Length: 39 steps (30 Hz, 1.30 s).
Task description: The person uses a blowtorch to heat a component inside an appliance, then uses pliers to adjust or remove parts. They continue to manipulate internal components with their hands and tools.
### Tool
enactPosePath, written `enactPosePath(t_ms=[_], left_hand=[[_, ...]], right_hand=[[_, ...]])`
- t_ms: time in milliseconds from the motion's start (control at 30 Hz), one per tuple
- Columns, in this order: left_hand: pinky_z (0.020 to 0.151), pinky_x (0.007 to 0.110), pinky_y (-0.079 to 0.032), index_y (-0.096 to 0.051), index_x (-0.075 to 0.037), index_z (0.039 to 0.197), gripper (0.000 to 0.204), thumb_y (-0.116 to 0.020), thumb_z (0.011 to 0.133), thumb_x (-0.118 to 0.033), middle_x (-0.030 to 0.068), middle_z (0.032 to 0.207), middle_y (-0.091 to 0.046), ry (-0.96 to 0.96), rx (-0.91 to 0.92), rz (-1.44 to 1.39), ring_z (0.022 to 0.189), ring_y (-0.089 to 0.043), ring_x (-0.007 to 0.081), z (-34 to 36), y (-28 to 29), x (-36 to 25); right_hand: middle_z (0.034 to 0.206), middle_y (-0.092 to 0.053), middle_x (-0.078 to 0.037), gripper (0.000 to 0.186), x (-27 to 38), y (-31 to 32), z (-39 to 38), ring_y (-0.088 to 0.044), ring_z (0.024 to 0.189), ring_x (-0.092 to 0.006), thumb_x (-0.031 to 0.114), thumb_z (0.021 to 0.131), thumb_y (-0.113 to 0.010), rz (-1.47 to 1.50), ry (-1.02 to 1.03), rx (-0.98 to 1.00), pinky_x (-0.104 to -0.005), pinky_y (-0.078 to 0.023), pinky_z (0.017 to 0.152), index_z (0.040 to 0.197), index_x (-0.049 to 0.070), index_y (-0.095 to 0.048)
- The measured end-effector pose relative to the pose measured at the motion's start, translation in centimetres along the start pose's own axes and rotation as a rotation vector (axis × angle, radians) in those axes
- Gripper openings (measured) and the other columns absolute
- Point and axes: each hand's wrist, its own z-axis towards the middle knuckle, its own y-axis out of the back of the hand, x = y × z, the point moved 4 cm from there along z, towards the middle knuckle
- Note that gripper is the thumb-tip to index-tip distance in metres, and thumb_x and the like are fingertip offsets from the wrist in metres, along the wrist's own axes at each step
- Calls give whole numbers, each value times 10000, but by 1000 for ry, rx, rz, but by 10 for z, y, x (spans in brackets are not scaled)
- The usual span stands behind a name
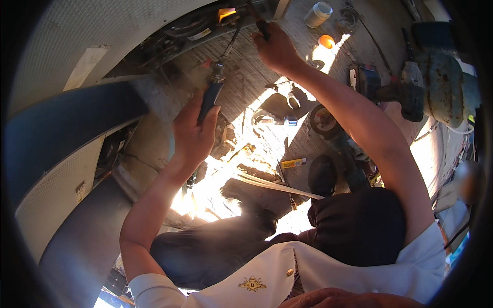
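The blue-handled tool (218, 78) is located left of centre, above the floor (246, 84). Its long axis is inclined: the butt is set nearest the wearer, and the slim metal shaft is directed away and slightly to the right. The tip is placed close to the edge of a dark assembly (197, 28). That zone is dim; the orange glow (226, 14) beyond the tip may be a flame, and contact cannot be confirmed.

In the foreground, dark trousers (359, 223) are seen at the knees. Beyond them, pale strips (272, 188) and a yellow tube (294, 163) are found on the sunlit floor, followed by a dark-rimmed wheel (324, 120). The floor on the right is crossed by the right forearm (349, 102), by which part of the view is blocked; a rusted green machine (442, 87) is positioned outside it. Farther off, an orange cup (326, 41) and a white jar (318, 14) are situated.

The blue handle is enclosed by the left hand (195, 128), with the fingers wrapped and the thumb laid alongside. Farther away, a slim dark tool (263, 28) is gripped in the closed right hand (277, 49), beside the assembly.
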Motion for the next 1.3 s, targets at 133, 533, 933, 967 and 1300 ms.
enactPosePath(t_ms=[133, 533, 933, 967, 1300], left_hand=[[638, 299, -469, -656, -30, 1337, 369, -707, 985, -130, 70, 795, -595, 42, 30, 14, 684, -534, 123, 1, 2, -1], [653, 299, -481, -645, -22, 1358, 384, -706, 1000, -148, 72, 842, -627, -18, -6, 32, 705, -558, 132, -1, 0, 5], [695, 347, -541, -637, -17, 1370, 425, -717, 980, -164, 164, 915, -693, 22, 33, 50, 736, -666, 228, 0, 0, 3], [694, 345, -540, -636, -18, 1373, 426, -716, 980, -161, 162, 912, -692, 34, 35, 46, 734, -664, 224, 0, 0, 3], [700, 346, -543, -631, -11, 1378, 433, -718, 975, -142, 170, 924, -694, -8, 10, 45, 746, -671, 237, -2, 0, 5]], right_hand=[[841, -695, -210, 382, 0, 0, -1, -695, 794, -351, 325, 980, -683, -20, 2, -11, -458, -520, 728, 1160, -7, -628], [1118, -728, -251, 415, 36, 22, -15, -697, 1042, -463, 390, 1009, -596, -362, -121, 96, -538, -548, 923, 1135, 2, -669], [1047, -738, -258, 364, 20, 15, -5, -708, 1027, -448, 253, 945, -594, -376, -67, 113, -545, -544, 930, 1224, 20, -622], [1045, -737, -261, 367, 20, 15, -5, -707, 1027, -450, 253, 943, -594, -373, -68, 111, -546, -543, 930, 1223, 17, -618], [1098, -723, -268, 384, 24, 15, -4, -715, 1039, -446, 280, 940, -590, -364, -49, 147, -545, -567, 920, 1189, -11, -621]])
